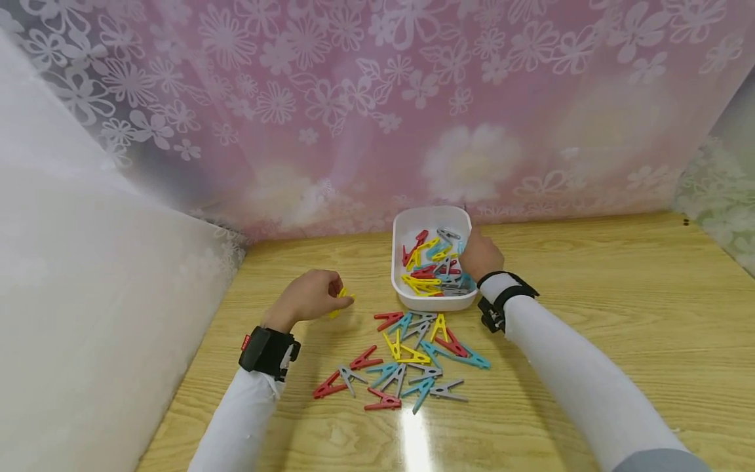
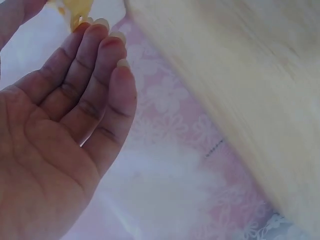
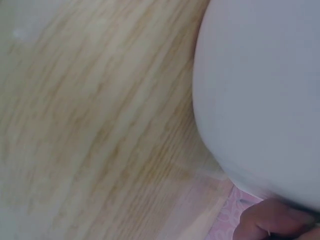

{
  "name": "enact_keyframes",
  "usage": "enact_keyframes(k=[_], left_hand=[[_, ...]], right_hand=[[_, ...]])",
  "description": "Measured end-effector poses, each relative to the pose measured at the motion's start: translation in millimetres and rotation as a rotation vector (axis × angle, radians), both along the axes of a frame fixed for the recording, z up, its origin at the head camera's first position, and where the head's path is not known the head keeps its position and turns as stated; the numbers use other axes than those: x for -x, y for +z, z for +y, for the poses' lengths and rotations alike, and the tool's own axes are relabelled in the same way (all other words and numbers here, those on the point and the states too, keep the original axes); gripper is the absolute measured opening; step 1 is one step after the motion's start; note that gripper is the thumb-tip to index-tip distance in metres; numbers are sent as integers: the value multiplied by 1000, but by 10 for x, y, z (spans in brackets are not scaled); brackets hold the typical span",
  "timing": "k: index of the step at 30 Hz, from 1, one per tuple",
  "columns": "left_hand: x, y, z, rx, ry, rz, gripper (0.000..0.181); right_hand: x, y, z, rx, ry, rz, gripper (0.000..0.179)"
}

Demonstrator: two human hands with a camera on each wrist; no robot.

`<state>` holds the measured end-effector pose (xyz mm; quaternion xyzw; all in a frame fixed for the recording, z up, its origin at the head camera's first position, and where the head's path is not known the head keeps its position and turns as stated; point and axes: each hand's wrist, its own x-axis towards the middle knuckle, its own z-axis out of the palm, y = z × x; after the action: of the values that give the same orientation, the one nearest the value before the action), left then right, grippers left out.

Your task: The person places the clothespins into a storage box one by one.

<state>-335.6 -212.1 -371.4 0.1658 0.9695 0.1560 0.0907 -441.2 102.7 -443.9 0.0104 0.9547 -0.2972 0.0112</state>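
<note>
My left hand (image 1: pixel 312 295) pinches a yellow clothespin (image 1: pixel 342 303) between thumb and fingertips, above the table left of a white plastic tub (image 1: pixel 433 303). In the left wrist view the same yellow clothespin (image 2: pixel 76 9) shows at the fingertips, partly cut off by the top edge. My right hand (image 1: pixel 480 254) grips the tub's right rim; its fingertips are largely hidden in the head view. Curled fingers (image 3: pixel 272 220) appear beside the tub's outer wall (image 3: pixel 260 100) in the right wrist view. Red, yellow, blue and grey clothespins (image 1: pixel 421 283) lie jumbled inside the tub.
Several loose clothespins (image 1: pixel 383 400) in the same colours are spread over the wood-grain table (image 1: pixel 590 288) in front of the tub. A pink flowered curtain (image 1: pixel 366 144) hangs behind the table, and a white sheet (image 1: pixel 88 262) rises along its left side.
</note>
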Motion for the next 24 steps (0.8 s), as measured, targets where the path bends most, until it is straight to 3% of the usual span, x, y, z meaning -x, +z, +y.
enact_keyframes(k=[4,8,13,19,24], left_hand=[[118,27,75,-15,6,-5,27],[305,53,224,-28,8,18,29],[511,162,456,-46,-15,40,30],[647,275,712,-70,-61,31,29],[765,292,935,-43,-93,36,33]], right_hand=[[10,-13,39,-12,1,-1,45],[12,-12,62,-15,4,11,45],[-4,11,47,-19,-1,19,44],[-10,1,7,-28,-11,-1,44],[-8,-1,12,-35,-17,-10,45]])
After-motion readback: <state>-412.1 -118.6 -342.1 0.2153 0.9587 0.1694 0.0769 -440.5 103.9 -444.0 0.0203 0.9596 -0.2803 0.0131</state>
